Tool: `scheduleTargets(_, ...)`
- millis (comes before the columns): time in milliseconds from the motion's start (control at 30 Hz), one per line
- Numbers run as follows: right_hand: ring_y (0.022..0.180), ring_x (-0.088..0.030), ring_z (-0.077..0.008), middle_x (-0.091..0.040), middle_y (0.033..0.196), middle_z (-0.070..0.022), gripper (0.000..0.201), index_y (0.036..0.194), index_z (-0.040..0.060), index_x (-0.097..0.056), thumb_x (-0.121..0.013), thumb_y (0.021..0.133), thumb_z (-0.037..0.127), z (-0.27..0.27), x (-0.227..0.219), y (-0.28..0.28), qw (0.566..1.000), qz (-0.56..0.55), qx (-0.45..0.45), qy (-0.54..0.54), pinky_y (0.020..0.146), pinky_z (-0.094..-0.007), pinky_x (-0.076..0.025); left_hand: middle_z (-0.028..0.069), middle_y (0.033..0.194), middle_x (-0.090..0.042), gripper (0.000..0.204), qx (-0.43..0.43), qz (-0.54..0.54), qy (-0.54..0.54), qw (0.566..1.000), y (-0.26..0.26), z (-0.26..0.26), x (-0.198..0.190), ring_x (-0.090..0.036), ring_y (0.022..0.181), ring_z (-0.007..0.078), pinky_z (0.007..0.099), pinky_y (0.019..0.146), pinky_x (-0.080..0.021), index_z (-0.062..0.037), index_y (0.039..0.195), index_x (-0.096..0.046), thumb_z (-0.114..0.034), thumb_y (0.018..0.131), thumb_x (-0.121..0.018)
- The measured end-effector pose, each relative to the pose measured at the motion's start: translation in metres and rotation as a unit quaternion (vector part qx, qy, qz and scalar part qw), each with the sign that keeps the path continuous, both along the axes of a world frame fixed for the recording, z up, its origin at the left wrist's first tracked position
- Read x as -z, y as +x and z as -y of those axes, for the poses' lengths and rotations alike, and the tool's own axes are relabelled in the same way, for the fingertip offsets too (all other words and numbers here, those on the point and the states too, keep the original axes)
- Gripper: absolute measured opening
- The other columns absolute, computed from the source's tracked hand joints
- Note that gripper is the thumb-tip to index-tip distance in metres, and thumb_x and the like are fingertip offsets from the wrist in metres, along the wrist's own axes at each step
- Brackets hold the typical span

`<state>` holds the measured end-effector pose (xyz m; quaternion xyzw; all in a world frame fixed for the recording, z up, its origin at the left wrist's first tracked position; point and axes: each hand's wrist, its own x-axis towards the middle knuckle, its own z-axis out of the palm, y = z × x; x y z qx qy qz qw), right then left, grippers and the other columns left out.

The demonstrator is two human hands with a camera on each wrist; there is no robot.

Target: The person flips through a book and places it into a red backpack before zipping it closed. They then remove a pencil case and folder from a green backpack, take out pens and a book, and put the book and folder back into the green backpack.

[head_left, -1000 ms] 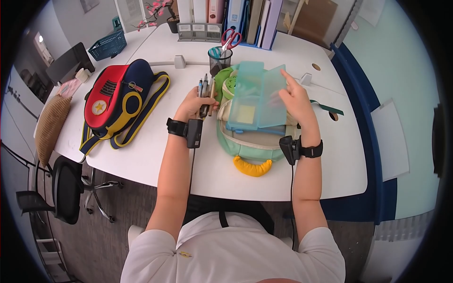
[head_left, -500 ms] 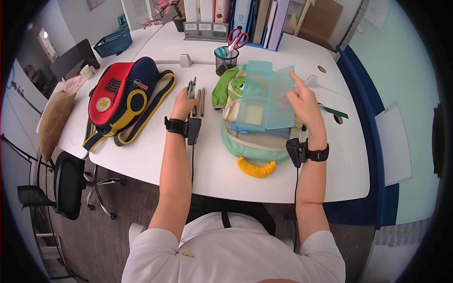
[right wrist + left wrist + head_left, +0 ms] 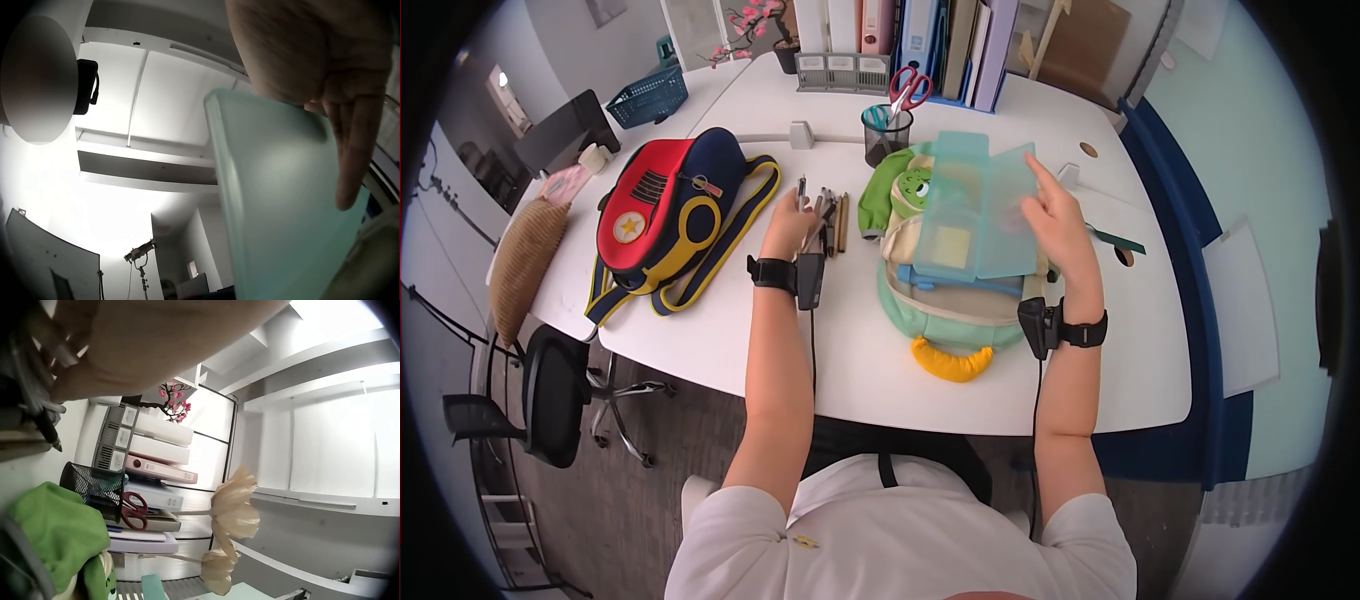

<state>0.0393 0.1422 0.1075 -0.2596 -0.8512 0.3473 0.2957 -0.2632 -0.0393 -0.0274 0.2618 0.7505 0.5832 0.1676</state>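
My left hand (image 3: 783, 228) is low over the table, left of the green bag, pinching a pen (image 3: 802, 188). Beside its fingertips several more pens (image 3: 841, 222) lie side by side on the white table; the left wrist view shows dark pen tips (image 3: 49, 432) under the hand. My right hand (image 3: 1060, 225) holds the raised translucent teal lid (image 3: 1007, 215) of a plastic case by its right edge, index finger extended up along it. In the right wrist view the lid (image 3: 275, 187) lies against the fingers. The case rests on a mint-green backpack (image 3: 905, 315) with a yellow handle.
A red and navy backpack (image 3: 650, 210) lies at the left. Behind the green bag stand a mesh pen cup (image 3: 887, 138) with scissors (image 3: 910, 88) and a row of binders (image 3: 945, 50). A blue basket (image 3: 647, 97) sits at the back left.
My left hand, which held a bunch of pens upright near the green bag, has moved left and down. Most of those pens now lie on the table. The right hand stays at the lid.
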Motion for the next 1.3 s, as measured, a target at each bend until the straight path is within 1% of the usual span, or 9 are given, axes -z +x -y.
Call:
scheduleTargets(200,0.056,-0.036,-0.011,-0.036,0.061,-0.0029,0.057,0.135,0.0028,-0.038,-0.049,0.079,0.009,-0.007,-0.002,0.008,1.0,-0.018,0.014,0.006,0.055,-0.0254,-0.036,0.0258,0.128,-0.046,0.078,0.029,-0.093,-0.129,0.987,0.011,0.0,-0.006,-0.048,0.117,0.0298,0.032,0.095,-0.039,0.0077,0.135,-0.028,-0.006,0.068,-0.065)
scheduleTargets(333,0.058,-0.043,-0.0106,-0.045,0.064,-0.0033,0.055,0.135,0.0031,-0.039,-0.047,0.081,0.007,-0.025,0.0,0.022,0.999,-0.042,0.022,0.022,0.058,-0.0244,-0.04,0.0215,0.13,-0.046,0.067,0.084,-0.079,-0.179,0.977,0.018,-0.001,-0.015,-0.049,0.116,0.0291,0.0307,0.095,-0.039,0.0022,0.134,-0.036,-0.001,0.071,-0.056)
scheduleTargets(533,0.073,-0.061,-0.0121,-0.065,0.085,-0.0105,0.052,0.136,0.006,-0.035,-0.042,0.084,0.006,-0.045,-0.013,0.069,0.986,-0.139,0.045,-0.076,0.069,-0.0238,-0.046,0.0217,0.143,-0.027,0.06,0.067,-0.166,-0.216,0.96,0.005,-0.005,0.007,-0.033,0.13,0.0326,0.0318,0.101,-0.035,0.0027,0.131,-0.04,0.007,0.071,-0.037)
scheduleTargets(700,0.073,-0.061,-0.0162,-0.064,0.082,-0.0138,0.052,0.134,0.003,-0.035,-0.045,0.084,0.009,-0.092,0.002,0.127,0.98,-0.059,0.188,0.034,0.07,-0.0284,-0.047,0.032,0.136,-0.028,0.053,0.074,-0.218,-0.179,0.957,0.007,-0.009,0.01,-0.024,0.128,0.0453,0.0402,0.107,-0.027,0.0119,0.12,-0.042,0.008,0.068,-0.038)
scheduleTargets(800,0.074,-0.062,-0.0229,-0.062,0.08,-0.0174,0.051,0.131,0.0011,-0.037,-0.046,0.081,0.01,-0.122,0.01,0.162,0.96,0.04,0.259,0.096,0.071,-0.0317,-0.047,0.0282,0.139,-0.03,0.05,0.023,-0.314,-0.226,0.922,0.007,-0.021,0.014,-0.023,0.134,0.0371,0.0393,0.109,-0.022,0.0073,0.127,-0.041,-0.002,0.078,-0.046)
scheduleTargets(900,0.076,-0.062,-0.0306,-0.061,0.079,-0.0213,0.05,0.127,-0.0017,-0.039,-0.046,0.079,0.01,-0.14,0.018,0.184,0.952,0.099,0.257,0.132,0.073,-0.0357,-0.047,0.0262,0.137,-0.035,0.051,0.061,-0.334,-0.078,0.937,0.045,-0.029,-0.012,-0.025,0.133,0.0356,0.0401,0.108,-0.024,0.0041,0.128,-0.042,-0.012,0.082,-0.056)
scheduleTargets(1000,0.079,-0.062,-0.0361,-0.062,0.082,-0.0239,0.043,0.12,-0.0052,-0.044,-0.046,0.079,0.009,-0.14,0.018,0.19,0.944,0.165,0.248,0.142,0.073,-0.0396,-0.048,0.023,0.137,-0.037,0.054,0.207,-0.308,0.031,0.928,0.086,-0.038,-0.04,-0.025,0.134,0.0343,0.0383,0.108,-0.025,0.0008,0.129,-0.043,-0.019,0.082,-0.061)
scheduleTargets(1100,0.081,-0.061,-0.04,-0.061,0.085,-0.0266,0.036,0.112,-0.0071,-0.048,-0.045,0.079,0.007,-0.142,0.025,0.19,0.907,0.266,0.232,0.231,0.072,-0.0432,-0.048,0.0203,0.129,-0.045,0.05,0.294,-0.341,0.028,0.892,0.116,-0.042,-0.046,-0.036,0.127,0.0346,0.0395,0.104,-0.03,-0.0002,0.123,-0.048,-0.017,0.078,-0.064)
scheduleTargets(1300,0.086,-0.06,-0.042,-0.061,0.09,-0.0282,0.034,0.112,-0.0074,-0.049,-0.044,0.08,0.004,-0.134,0.059,0.162,0.864,0.376,0.253,0.22,0.075,-0.0467,-0.048,0.0159,0.096,-0.059,0.034,0.244,-0.319,0.009,0.916,0.123,-0.041,-0.053,-0.057,0.088,0.0294,0.035,0.079,-0.045,0.0005,0.104,-0.054,-0.013,0.075,-0.067)
